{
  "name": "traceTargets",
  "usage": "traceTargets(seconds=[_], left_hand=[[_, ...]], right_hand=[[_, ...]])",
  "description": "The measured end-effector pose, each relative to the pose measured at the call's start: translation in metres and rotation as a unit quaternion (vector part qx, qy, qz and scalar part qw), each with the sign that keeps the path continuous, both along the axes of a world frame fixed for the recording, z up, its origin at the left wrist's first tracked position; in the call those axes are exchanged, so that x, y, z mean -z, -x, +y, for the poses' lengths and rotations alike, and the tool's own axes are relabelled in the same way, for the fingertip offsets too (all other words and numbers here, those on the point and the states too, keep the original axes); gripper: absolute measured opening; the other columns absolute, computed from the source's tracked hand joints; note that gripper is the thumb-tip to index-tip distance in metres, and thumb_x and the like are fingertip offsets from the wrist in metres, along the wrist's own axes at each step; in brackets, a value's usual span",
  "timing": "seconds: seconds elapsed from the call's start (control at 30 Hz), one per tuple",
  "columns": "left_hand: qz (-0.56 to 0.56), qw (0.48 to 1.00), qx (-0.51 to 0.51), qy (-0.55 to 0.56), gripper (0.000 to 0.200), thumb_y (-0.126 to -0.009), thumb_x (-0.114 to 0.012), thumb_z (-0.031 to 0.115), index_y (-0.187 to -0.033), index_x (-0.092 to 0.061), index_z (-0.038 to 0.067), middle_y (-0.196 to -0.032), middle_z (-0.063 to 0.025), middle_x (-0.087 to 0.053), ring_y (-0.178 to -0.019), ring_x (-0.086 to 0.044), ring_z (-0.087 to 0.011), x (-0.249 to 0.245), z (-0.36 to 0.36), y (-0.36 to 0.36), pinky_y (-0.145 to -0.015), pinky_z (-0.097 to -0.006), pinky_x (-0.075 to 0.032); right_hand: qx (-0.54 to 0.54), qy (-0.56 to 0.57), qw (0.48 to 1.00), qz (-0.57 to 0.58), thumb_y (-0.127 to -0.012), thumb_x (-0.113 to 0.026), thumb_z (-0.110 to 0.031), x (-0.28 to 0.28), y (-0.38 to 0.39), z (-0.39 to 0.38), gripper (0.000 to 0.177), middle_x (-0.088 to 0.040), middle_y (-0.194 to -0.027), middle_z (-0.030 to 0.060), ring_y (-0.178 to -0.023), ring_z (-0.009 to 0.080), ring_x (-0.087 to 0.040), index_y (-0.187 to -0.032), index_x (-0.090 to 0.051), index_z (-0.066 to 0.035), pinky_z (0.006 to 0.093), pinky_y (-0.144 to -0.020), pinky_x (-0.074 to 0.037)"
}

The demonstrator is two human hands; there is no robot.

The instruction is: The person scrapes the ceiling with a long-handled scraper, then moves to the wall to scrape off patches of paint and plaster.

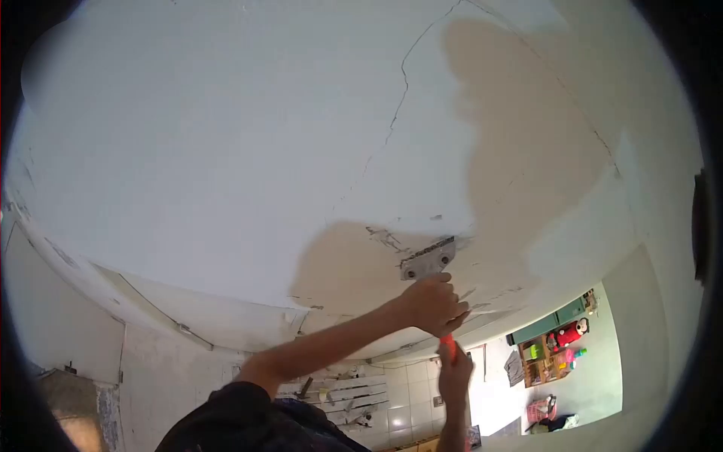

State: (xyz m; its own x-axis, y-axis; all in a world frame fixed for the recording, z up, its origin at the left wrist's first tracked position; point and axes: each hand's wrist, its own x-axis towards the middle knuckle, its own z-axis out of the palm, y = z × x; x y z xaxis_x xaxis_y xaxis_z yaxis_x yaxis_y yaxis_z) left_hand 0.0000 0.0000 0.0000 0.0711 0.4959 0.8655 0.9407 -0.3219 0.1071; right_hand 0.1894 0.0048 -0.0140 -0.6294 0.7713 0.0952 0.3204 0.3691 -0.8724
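- Scraper is up on the pale plaster, wide metal head right by the dark scuffs. Can't tell if the edge is really touching or just off it.
- Left hand is wrapped around the tool just below the head, right hand is closed on the orange handle lower down. So both grips are closed on the same tool. Nice setup imo: I'd let the top hand press and steer, the bottom one set the angle.
- The edge looks slanted compared to the arm, so I'd line it up square to the stroke and press evenly, otherwise a corner could gouge.
- Low angle, short light strokes over the scuffs. Digging in steep would probably chip the plaster.
- Go easy near the thin crack above, edges like that might flake.
- Shadow falls right around the work spot, so I'd shift a bit for better light.
- Left fingers sit pretty near the metal head, watch the knuckles lol.
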Motion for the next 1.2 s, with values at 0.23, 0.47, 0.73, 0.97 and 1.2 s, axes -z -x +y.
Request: traceTargets(seconds=[0.23,0.47,0.73,0.97,1.2], left_hand=[[0.171,0.966,0.089,0.175,0.032,-0.081,-0.061,0.027,-0.054,-0.059,0.011,-0.051,-0.0071,-0.057,-0.050,-0.055,-0.0257,-0.001,-0.026,0.035,-0.067,-0.0360,-0.043],[0.218,0.951,0.052,0.212,0.039,-0.090,-0.056,0.034,-0.058,-0.058,0.012,-0.047,-0.0065,-0.055,-0.046,-0.053,-0.0256,-0.004,-0.025,0.029,-0.068,-0.0344,-0.043],[0.206,0.938,0.045,0.276,0.037,-0.086,-0.060,0.034,-0.059,-0.065,0.010,-0.054,-0.0100,-0.061,-0.054,-0.059,-0.0273,-0.013,-0.027,0.035,-0.067,-0.0363,-0.045],[0.249,0.921,0.058,0.295,0.045,-0.092,-0.056,0.038,-0.057,-0.058,0.011,-0.049,-0.0081,-0.057,-0.045,-0.053,-0.0255,-0.023,-0.027,0.036,-0.064,-0.0360,-0.043],[0.252,0.922,0.060,0.288,0.044,-0.091,-0.055,0.044,-0.062,-0.060,0.010,-0.049,-0.0085,-0.056,-0.045,-0.053,-0.0278,-0.039,-0.033,0.040,-0.065,-0.0364,-0.044]], right_hand=[[-0.033,0.208,0.970,0.122,-0.103,-0.047,-0.047,0.085,0.038,-0.033,0.049,-0.041,-0.053,-0.0033,-0.042,0.0050,-0.038,-0.083,-0.057,-0.004,0.0237,-0.039,-0.027],[-0.049,0.270,0.950,0.149,-0.101,-0.046,-0.056,0.095,0.037,-0.033,0.054,-0.039,-0.053,-0.0045,-0.038,0.0034,-0.032,-0.087,-0.056,-0.004,0.0223,-0.035,-0.021],[-0.063,0.357,0.917,0.167,-0.100,-0.043,-0.059,0.096,0.055,-0.041,0.056,-0.036,-0.052,-0.0049,-0.036,0.0038,-0.028,-0.084,-0.052,-0.006,0.0227,-0.034,-0.019],[-0.078,0.360,0.912,0.183,-0.101,-0.041,-0.059,0.092,0.059,-0.050,0.057,-0.037,-0.052,-0.0036,-0.037,0.0050,-0.030,-0.081,-0.050,-0.007,0.0236,-0.035,-0.021],[-0.092,0.393,0.900,0.168,-0.102,-0.043,-0.056,0.061,0.056,-0.053,0.054,-0.043,-0.058,-0.0039,-0.048,0.0055,-0.040,-0.083,-0.055,-0.006,0.0242,-0.042,-0.029]])
